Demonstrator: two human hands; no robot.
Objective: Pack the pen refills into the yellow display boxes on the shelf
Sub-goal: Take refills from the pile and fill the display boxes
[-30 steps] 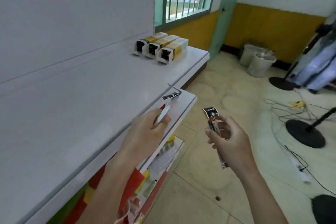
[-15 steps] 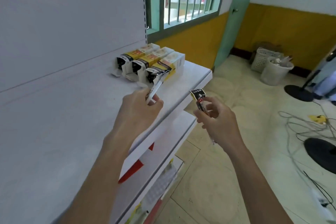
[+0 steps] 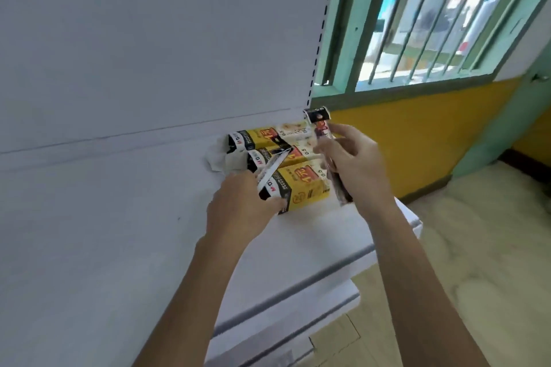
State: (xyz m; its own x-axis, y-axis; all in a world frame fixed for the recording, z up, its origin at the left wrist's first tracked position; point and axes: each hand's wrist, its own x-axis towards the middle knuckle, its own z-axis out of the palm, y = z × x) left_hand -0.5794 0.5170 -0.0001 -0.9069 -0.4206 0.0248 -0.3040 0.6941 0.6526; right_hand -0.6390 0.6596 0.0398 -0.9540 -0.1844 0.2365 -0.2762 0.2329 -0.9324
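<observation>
Three yellow cardboard display boxes [image 3: 304, 188] lie side by side at the end of the white metal shelf [image 3: 313, 235]. The left hand [image 3: 238, 211] pinches a thin white pen refill [image 3: 272, 168] right at the boxes. The right hand [image 3: 354, 164] curls its fingers round a black refill pack [image 3: 320, 119] just above them.

Both arms bare, extended forward; left hand [image 3: 238, 211] pinches refill pack [image 3: 272, 168]; right hand [image 3: 354, 167] grips second pack [image 3: 319, 119].
</observation>
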